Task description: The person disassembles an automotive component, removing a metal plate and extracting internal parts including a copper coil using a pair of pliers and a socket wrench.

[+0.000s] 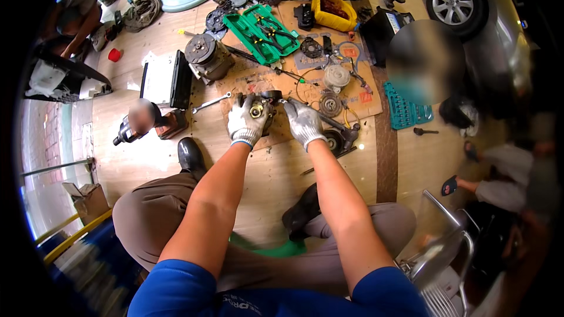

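Observation:
My left hand [243, 121], in a whitish work glove with grey palm coating, is closed around a dark metal machine part [257, 111] with a brass-coloured ring on top. A black round piece [271, 94] sits just beyond it. My right hand [304, 121], gloved alike, is a little to the right with its fingers drawn together. Whatever lies between those fingertips is too small to make out. A hammer [351, 134] lies beside the right hand, its handle running up to the glove. Beyond my left hand is a combination wrench [212, 102].
Greasy cardboard [370, 91] carries a pulley [331, 104], a large motor-like unit [207, 56], an open green plier case [262, 34] and a yellow tub [333, 12]. A cordless impact driver [138, 122] lies left; a teal socket tray [405, 107] lies right. Other people crouch at both sides.

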Tool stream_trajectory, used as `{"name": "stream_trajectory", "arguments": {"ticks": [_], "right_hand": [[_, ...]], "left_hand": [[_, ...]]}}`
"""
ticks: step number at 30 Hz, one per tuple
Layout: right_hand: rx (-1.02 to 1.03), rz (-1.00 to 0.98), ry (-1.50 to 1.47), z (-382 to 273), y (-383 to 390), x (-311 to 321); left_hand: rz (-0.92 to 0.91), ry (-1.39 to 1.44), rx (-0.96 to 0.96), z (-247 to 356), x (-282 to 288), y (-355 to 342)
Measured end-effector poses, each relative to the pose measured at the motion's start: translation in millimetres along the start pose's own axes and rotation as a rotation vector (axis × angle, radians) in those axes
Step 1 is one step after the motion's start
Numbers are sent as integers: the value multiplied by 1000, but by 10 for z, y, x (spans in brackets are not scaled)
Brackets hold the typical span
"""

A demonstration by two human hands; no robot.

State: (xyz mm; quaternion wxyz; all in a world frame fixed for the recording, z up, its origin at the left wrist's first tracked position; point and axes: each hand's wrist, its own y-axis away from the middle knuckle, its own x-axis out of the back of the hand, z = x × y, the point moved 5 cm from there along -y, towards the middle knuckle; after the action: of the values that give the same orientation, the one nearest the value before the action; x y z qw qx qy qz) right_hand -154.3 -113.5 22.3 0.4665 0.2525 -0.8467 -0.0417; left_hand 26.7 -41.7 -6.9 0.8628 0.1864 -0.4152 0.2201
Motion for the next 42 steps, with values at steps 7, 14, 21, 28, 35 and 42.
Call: {"name": "stream_trajectory", "arguments": {"ticks": [7, 14, 21, 28, 35, 42], "right_hand": [[-78, -155, -62, 101, 450, -496], [62, -148, 81, 10, 352, -644], [336, -263, 433, -117, 264, -596], [356, -396, 517, -281, -9, -410], [246, -243, 397, -173, 233, -518], [216, -214, 327, -164, 245, -545]], "left_hand": [[-379, -194, -649, -427, -170, -147], [-362, 157, -345, -410, -174, -260], [-390, 94, -186, -250, 148, -113], [-273, -165, -50, -5, 162, -174], [65, 15, -60, 12, 98, 46], [80, 15, -32, -12, 30, 24]]}}
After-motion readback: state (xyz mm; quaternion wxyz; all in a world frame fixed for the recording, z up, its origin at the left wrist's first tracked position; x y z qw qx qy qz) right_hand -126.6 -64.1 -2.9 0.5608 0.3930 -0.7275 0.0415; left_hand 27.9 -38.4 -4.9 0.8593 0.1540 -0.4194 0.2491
